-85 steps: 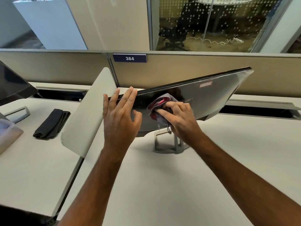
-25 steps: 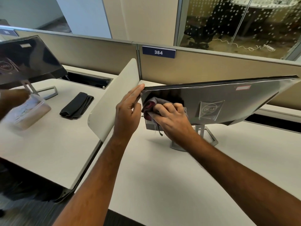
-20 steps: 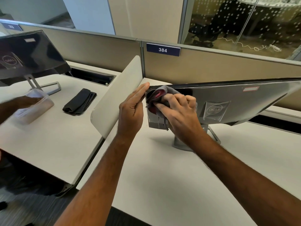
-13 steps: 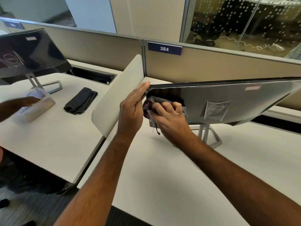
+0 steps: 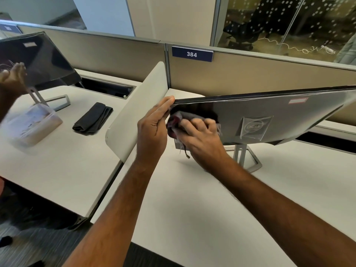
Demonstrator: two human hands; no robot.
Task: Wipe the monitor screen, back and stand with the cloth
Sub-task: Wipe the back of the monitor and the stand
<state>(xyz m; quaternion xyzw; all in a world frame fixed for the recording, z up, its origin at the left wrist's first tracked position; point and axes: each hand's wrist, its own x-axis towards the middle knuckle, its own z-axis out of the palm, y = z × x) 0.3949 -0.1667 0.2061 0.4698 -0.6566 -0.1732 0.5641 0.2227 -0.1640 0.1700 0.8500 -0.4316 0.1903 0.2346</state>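
Monitor: the monitor (image 5: 269, 116) fills the right centre of the frame, tipped forward so its glossy dark back faces up, with a logo plate at mid-panel.
Stand: the grey metal stand (image 5: 244, 157) shows under the panel, resting on the pale desk (image 5: 192, 209).
Cloth: a bunched grey and maroon cloth (image 5: 176, 122) lies against the back of the monitor near its left end, a few threads hanging below.
Right hand: the right hand (image 5: 200, 135) is on the cloth with fingers curled over it, pressing it to the panel.
Left hand: the left hand (image 5: 154, 128) has straight fingers laid flat against the monitor's left edge, fingertips at the top corner.
Divider: a rounded beige divider (image 5: 134, 116) stands just left of that hand.
Neighbouring desk: at the left of the frame are a folded black cloth (image 5: 92, 118), a clear plastic tub (image 5: 30, 124), a second monitor (image 5: 38, 58) and another person's hand (image 5: 13, 78).
Sign: a blue plate (image 5: 192, 54) reading 384 is on the partition, upper centre.
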